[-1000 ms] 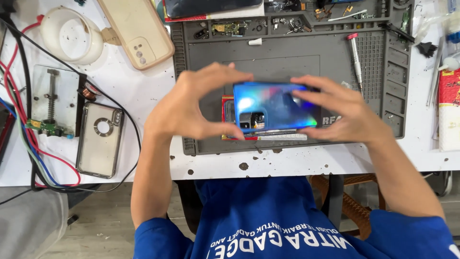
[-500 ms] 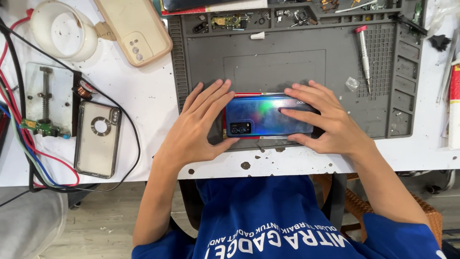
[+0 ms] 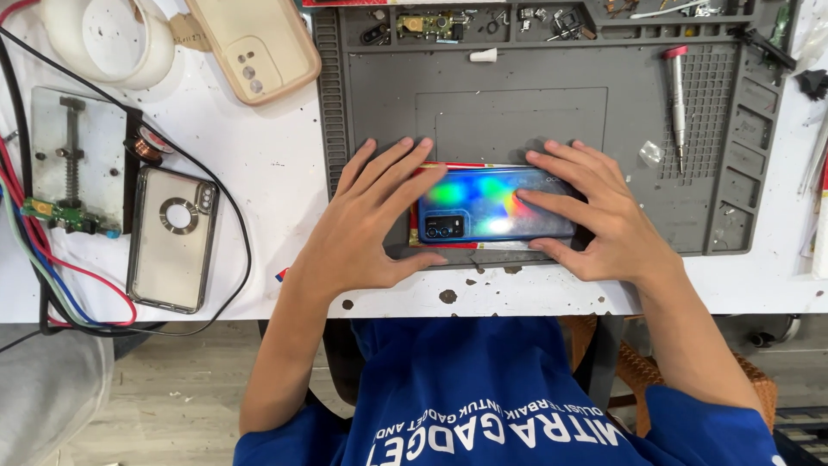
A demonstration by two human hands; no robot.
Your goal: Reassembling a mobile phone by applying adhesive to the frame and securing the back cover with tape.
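Observation:
A smartphone with a glossy iridescent blue back lies back-up on the grey repair mat, near its front edge. My left hand covers the phone's left end, fingers spread flat over it and thumb along its near edge. My right hand presses on the right end the same way, thumb at the near edge. A thin red-edged sheet shows under the phone.
A screwdriver lies on the mat's right side, with small parts in the trays along its back edge. Left of the mat are a clear-cased phone, a beige phone case, a tape roll, a metal jig and wires.
The phone was held up above the mat a second ago; both hands have lowered it flat onto the mat and now press on it.

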